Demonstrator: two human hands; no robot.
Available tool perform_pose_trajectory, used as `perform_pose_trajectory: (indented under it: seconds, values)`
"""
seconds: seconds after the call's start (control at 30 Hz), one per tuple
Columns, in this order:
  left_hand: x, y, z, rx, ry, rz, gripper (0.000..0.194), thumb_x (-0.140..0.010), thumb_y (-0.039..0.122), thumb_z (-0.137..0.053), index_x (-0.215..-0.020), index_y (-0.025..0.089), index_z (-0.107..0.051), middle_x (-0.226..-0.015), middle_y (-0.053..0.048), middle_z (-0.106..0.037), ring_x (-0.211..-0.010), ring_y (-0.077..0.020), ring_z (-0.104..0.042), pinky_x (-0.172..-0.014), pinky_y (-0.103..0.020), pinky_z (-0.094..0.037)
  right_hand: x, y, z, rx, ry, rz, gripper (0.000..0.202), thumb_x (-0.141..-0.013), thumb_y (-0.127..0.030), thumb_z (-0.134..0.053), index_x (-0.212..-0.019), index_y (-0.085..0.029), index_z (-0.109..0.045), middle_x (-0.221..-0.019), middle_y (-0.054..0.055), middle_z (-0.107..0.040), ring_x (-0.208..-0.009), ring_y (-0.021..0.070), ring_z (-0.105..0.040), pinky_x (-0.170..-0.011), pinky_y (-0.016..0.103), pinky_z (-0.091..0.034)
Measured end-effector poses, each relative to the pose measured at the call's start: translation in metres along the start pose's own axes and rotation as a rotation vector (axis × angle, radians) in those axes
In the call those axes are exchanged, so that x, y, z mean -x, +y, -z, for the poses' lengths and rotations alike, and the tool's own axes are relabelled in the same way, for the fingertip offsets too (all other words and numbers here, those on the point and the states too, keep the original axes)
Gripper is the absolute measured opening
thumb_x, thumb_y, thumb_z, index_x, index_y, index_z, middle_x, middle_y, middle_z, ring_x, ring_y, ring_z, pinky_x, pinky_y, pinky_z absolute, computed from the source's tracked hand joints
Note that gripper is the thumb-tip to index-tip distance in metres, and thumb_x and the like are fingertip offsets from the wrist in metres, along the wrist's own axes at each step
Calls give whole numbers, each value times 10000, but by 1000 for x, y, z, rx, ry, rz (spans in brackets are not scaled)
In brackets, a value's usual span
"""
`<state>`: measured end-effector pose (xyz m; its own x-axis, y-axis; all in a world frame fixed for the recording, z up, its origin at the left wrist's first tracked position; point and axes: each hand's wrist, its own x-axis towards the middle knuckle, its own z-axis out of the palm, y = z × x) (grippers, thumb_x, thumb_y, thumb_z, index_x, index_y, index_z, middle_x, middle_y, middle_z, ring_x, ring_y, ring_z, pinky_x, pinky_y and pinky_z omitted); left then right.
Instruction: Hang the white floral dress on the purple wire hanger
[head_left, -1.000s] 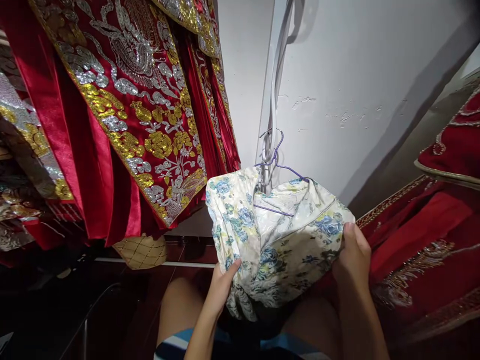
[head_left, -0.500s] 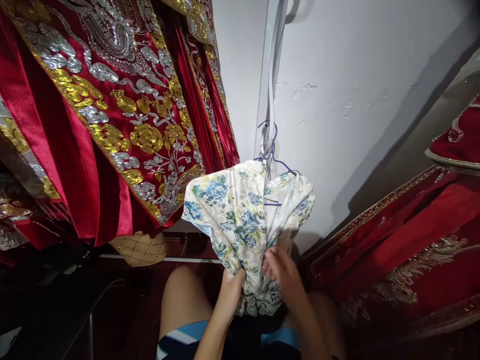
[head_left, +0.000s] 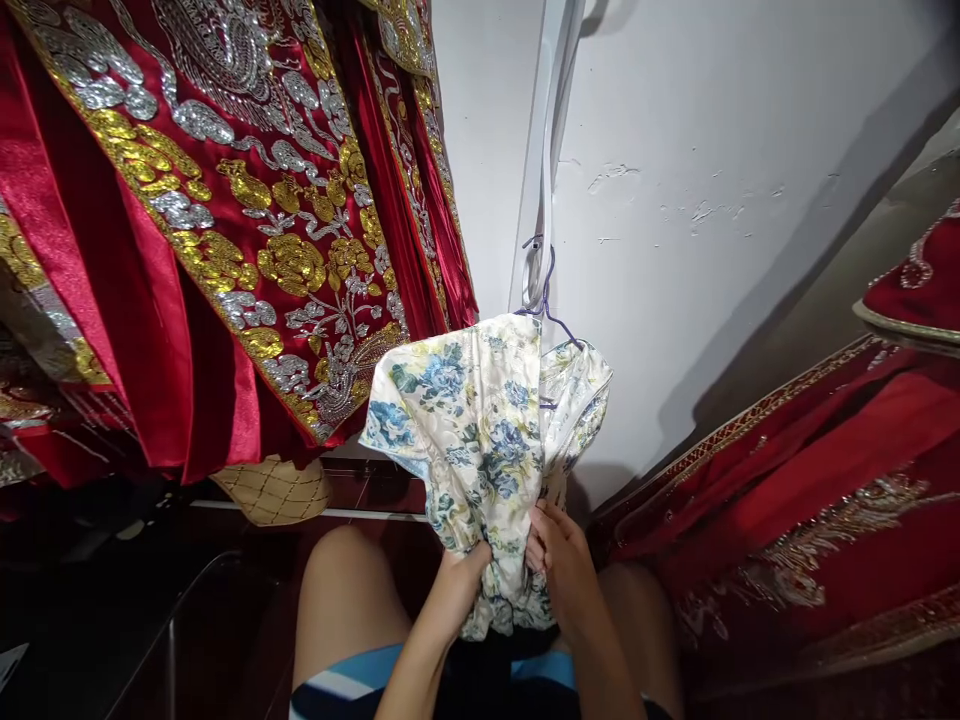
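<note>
A white blouse (head_left: 499, 430) with blue and green flowers hangs in front of me on a purple wire hanger (head_left: 559, 325). The hanger's hook is on a loop of white strap (head_left: 541, 220). My left hand (head_left: 463, 575) grips the blouse's left side near the waist, thumb in front and fingers hidden behind the cloth. On the other side, my right hand (head_left: 555, 545) pinches the blouse's front edge at the waist. Below both hands the gathered hem bunches over my lap.
Red garments with gold and silver sequins (head_left: 292, 260) hang at the left, close to the blouse. More red embroidered cloth (head_left: 810, 520) stands at the right. A white wall (head_left: 720, 130) lies behind. A tan quilted piece (head_left: 274, 490) sits low at left.
My right hand has moved slightly down, and the blouse's right side is drawn inward, its front edge overlapping further. My left hand keeps its grip.
</note>
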<state>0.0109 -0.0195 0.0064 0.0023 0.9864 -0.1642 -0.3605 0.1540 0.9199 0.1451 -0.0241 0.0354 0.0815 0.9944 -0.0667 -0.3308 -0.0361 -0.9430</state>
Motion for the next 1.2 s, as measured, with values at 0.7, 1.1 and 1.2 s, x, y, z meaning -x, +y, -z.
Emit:
perform_pose_trajectory:
  seconds: [0.7,1.1,1.2]
  values:
    - [-12,5,-27,-500,-215,-542,193,-981,294,-491,-842,183,-565,-840,-35,-553,-833,-178,-542,-768,-274,-414,-9,-39,0,166,-46,30,296,-723,-445,-742,-626,-205,-598,-435,-27,-552,-375,97,-379,-404,232,-290]
    - [-26,-9,-33,-757,-409,-586,187,-987,207,-418,-811,188,-478,-862,-48,-509,-845,-187,-502,-764,-287,-394,-98,-156,-29,-116,63,348,296,-691,-367,-819,-699,-139,-630,-477,-70,-495,-366,15,-330,-339,146,-220]
    - [-35,5,-29,-809,-458,-571,174,-964,194,-455,-795,186,-495,-823,-35,-526,-808,-181,-511,-732,-285,-400,-95,-156,-31,-54,0,362,314,-715,-413,-816,-743,-150,-645,-501,-55,-536,-386,32,-384,-347,145,-274]
